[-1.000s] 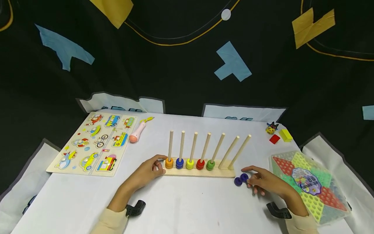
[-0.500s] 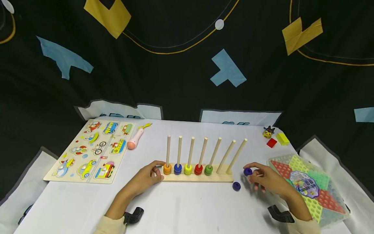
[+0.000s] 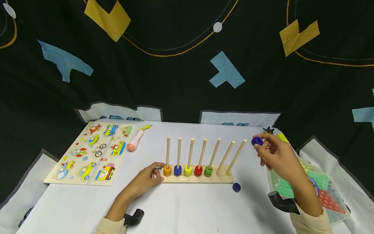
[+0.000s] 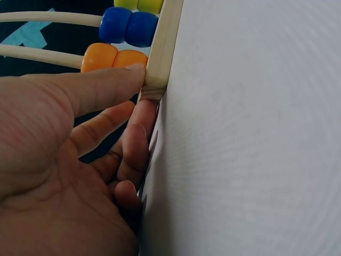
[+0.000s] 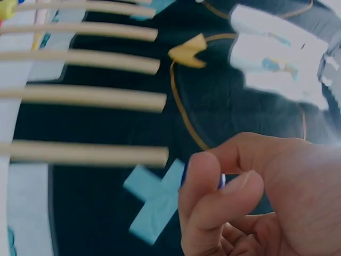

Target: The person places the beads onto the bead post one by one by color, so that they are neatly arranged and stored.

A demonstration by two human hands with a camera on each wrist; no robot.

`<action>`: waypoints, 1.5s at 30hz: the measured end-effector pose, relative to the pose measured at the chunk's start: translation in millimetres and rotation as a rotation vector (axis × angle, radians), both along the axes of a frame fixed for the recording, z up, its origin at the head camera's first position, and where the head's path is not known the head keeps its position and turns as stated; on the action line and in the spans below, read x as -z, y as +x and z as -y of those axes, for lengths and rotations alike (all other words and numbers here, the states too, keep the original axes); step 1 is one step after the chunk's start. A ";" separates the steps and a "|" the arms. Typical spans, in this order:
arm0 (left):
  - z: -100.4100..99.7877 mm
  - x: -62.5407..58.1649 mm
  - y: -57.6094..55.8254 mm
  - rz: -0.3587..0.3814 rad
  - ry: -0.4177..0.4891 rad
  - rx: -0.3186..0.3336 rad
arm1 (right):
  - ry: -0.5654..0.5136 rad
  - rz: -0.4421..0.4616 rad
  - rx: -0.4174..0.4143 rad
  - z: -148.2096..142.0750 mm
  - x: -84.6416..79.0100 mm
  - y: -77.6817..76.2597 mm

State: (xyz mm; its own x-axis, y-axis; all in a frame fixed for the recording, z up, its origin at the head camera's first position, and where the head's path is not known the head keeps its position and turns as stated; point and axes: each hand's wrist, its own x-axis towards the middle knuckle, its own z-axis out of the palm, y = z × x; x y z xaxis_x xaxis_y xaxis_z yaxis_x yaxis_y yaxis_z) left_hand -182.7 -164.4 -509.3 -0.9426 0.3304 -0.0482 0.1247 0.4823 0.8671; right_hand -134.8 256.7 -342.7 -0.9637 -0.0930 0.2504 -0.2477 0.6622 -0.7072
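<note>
A wooden peg stand (image 3: 198, 179) has a row of upright pegs. From the left, the pegs carry orange (image 3: 167, 170), blue (image 3: 177, 170), yellow (image 3: 188, 170), red (image 3: 198, 171) and green beads (image 3: 208, 171); the two rightmost pegs are bare. My left hand (image 3: 144, 179) holds the stand's left end between thumb and index finger, the thumb (image 4: 114, 88) beside the orange beads. Raised off the table, my right hand (image 3: 277, 156) pinches a purple bead (image 3: 257, 141) right of the last peg's tip. In the right wrist view, fingers mostly hide that bead. Another purple bead (image 3: 236, 187) lies by the stand's right corner.
A vehicle picture puzzle board (image 3: 90, 152) and a pink toy microphone-like stick (image 3: 135, 140) lie at the left. Under the right forearm sits a clear box of coloured studded plates (image 3: 330, 198). A small figure (image 3: 268, 130) and a yellow block (image 3: 282, 137) are behind the right hand.
The right hand has picked up one of the two purple beads from the table and lifted it up toward the peg tips. The left hand keeps its hold on the stand.
</note>
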 end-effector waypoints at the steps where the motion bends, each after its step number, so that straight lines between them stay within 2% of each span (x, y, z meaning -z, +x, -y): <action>1: 0.3 0.5 0.2 0.000 0.000 0.001 | -0.009 -0.014 -0.010 5.4 -3.2 -0.2; 7: -0.1 1.9 2.3 -0.001 0.016 -0.001 | -0.050 -0.014 -0.089 32.0 -8.9 -6.3; 14: -1.2 -2.2 2.4 0.002 0.027 -0.004 | -0.024 0.023 -0.104 52.7 -11.4 -8.0; 22: 0.8 -1.7 0.7 -0.012 0.005 0.005 | 0.006 0.043 -0.112 49.6 -2.4 -15.5; 32: -0.6 -3.0 1.5 -0.001 0.006 0.000 | 0.025 0.043 -0.116 50.7 -3.4 -14.8; 40: 0.0 -0.2 -0.2 -0.035 -0.012 0.011 | -0.001 0.043 -0.108 48.0 -0.9 -14.5; 45: -0.1 -0.4 -0.1 -0.027 -0.013 0.005 | 0.000 0.027 -0.100 45.3 -2.0 -11.2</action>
State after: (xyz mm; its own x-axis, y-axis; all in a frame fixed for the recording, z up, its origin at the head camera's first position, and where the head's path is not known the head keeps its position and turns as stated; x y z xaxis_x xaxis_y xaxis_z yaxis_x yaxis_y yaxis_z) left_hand -182.9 -164.2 -508.9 -0.9419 0.3347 -0.0269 0.1507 0.4931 0.8568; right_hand -146.0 211.4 -340.7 -0.9561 -0.1888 0.2243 -0.2930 0.6353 -0.7145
